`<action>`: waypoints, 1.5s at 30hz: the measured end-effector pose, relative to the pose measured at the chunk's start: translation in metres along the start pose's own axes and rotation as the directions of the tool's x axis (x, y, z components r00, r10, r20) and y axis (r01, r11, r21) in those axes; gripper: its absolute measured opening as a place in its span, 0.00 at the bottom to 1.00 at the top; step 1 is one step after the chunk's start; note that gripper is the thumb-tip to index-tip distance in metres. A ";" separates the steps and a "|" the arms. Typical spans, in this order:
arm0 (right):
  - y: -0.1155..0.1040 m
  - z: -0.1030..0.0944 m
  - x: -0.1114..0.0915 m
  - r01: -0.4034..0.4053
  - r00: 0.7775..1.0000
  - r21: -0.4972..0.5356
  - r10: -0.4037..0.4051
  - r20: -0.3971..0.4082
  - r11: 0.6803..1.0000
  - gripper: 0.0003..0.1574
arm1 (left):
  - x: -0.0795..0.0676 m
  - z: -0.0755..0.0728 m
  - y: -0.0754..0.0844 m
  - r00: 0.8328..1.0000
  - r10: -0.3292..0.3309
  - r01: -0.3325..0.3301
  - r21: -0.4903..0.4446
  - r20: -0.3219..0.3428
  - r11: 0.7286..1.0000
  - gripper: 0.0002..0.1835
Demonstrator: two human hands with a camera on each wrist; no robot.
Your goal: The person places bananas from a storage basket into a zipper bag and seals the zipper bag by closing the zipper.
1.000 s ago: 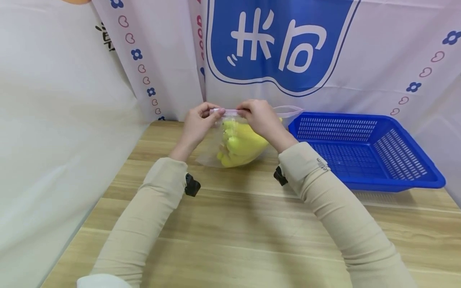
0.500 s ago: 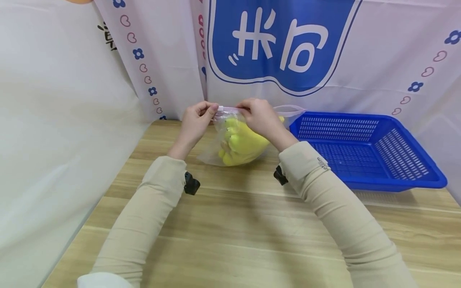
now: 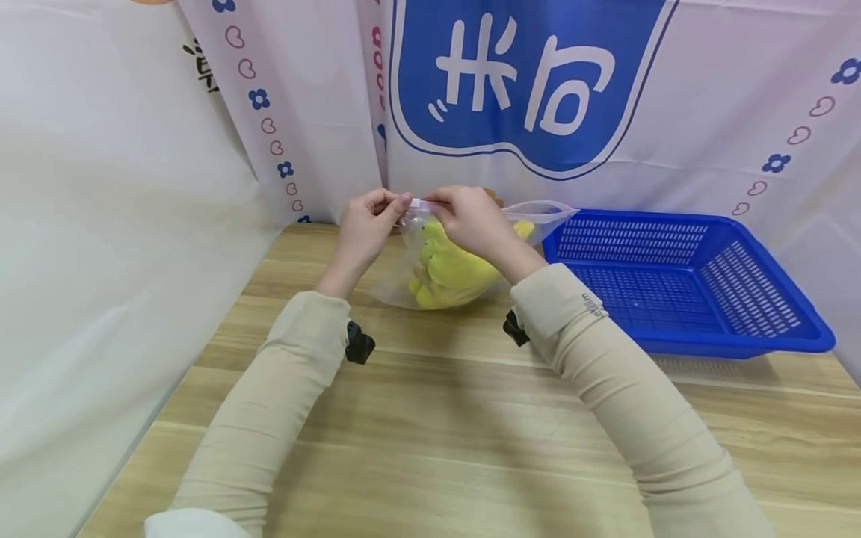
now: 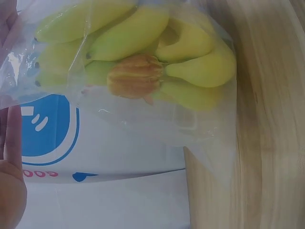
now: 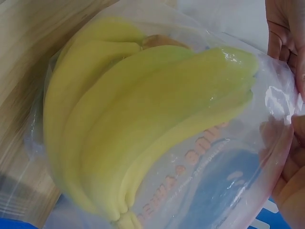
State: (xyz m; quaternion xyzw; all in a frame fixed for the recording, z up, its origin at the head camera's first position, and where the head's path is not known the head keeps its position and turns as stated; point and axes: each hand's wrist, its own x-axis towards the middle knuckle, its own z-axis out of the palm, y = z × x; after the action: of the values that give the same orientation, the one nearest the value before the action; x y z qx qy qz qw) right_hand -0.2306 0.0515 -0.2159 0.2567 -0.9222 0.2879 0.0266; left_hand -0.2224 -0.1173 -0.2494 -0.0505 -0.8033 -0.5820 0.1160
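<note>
A clear zip bag with a pink-edged top holds a bunch of yellow-green bananas. My left hand pinches the bag's top left corner between thumb and fingers. Just right of that thumb sits a small white slider on the zip strip. My right hand pinches the strip close beside the slider, and beyond it the mouth gapes. In the left wrist view, the banana tips point at the mouth, with a brown ribbed thing against them. The right wrist view shows the bananas through the film.
On the right stands a blue plastic basket with slotted walls, close to the bag's right end. The wooden table ends at the back against a printed cloth. White cloth hangs along the left side.
My left thumb has drawn back left from the strip to the bag's corner, so the white slider shows. My right hand has shifted left along the strip toward the slider.
</note>
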 end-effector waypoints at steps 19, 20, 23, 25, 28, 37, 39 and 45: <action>-0.007 0.006 0.004 0.008 0.998 -0.038 -0.010 -0.063 0.999 0.19 | 0.000 0.005 -0.002 0.990 0.134 -0.136 0.062 0.043 0.989 0.19; -0.007 0.006 0.004 0.002 0.998 -0.038 -0.005 -0.067 0.999 0.19 | 0.000 0.005 -0.002 0.989 0.139 -0.141 0.063 0.043 0.988 0.19; -0.008 0.005 0.004 -0.010 0.997 -0.045 0.006 -0.074 0.999 0.19 | 0.000 0.006 -0.002 0.987 0.155 -0.157 0.072 0.042 0.985 0.19; -0.008 0.005 0.004 -0.021 0.997 -0.048 0.018 -0.076 0.999 0.18 | 0.000 0.006 -0.002 0.986 0.161 -0.164 0.075 0.041 0.984 0.19; -0.009 0.004 0.003 -0.037 0.996 -0.052 0.032 -0.080 0.998 0.17 | 0.000 0.007 -0.002 0.985 0.167 -0.170 0.082 0.037 0.982 0.19; -0.008 0.001 0.002 -0.088 0.994 -0.045 0.085 -0.063 0.995 0.15 | 0.000 0.004 -0.002 0.990 0.132 -0.136 0.101 0.037 0.986 0.19; -0.006 0.000 0.002 -0.096 0.994 -0.032 0.094 -0.060 0.995 0.15 | 0.000 0.002 -0.003 0.994 0.107 -0.110 0.088 0.035 0.990 0.19; 0.000 -0.002 0.002 -0.071 0.996 0.021 0.072 -0.047 0.997 0.15 | 0.002 0.000 -0.002 0.996 0.060 -0.066 0.096 0.066 0.993 0.20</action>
State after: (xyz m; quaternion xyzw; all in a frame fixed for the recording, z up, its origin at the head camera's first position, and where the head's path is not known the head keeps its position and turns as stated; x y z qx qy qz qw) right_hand -0.2328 0.0522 -0.2138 0.2167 -0.9271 0.3037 0.0358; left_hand -0.2245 -0.1185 -0.2507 -0.0883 -0.8321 -0.5360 0.1114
